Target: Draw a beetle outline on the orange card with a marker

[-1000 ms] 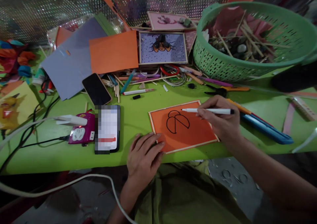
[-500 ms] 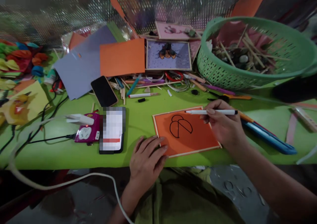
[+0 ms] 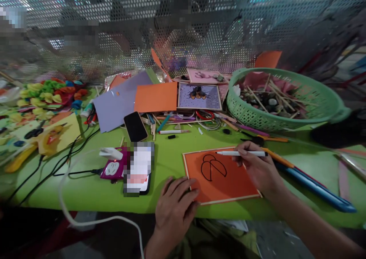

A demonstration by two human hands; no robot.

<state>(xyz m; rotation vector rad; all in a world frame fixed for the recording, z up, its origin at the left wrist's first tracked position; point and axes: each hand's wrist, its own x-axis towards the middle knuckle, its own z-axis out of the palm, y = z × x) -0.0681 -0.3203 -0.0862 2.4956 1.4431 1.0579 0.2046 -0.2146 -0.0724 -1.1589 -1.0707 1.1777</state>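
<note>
An orange card (image 3: 225, 184) with a pale border lies on the green table (image 3: 171, 156) in front of me. A black outline of rounded shapes (image 3: 213, 167) is drawn on it. My right hand (image 3: 259, 169) rests on the card's right side, fingers closed round a white marker pen (image 3: 241, 153) that points left, its tip just above the card's top edge. My left hand (image 3: 175, 207) lies flat with fingers spread, pressing on the card's lower left corner at the table's front edge.
A green plastic basket (image 3: 288, 116) of sticks and stones stands at the back right. Two phones (image 3: 135, 126) (image 3: 138, 173), a purple power strip (image 3: 111, 168) with cables, loose paper sheets (image 3: 156, 97), a framed beetle picture (image 3: 199, 96), pens and a blue tool (image 3: 314, 186) lie around. A perforated metal screen rises behind.
The head camera has tilted up, showing more of the screen behind the table. Both hands keep their places on the card; the marker is still held level.
</note>
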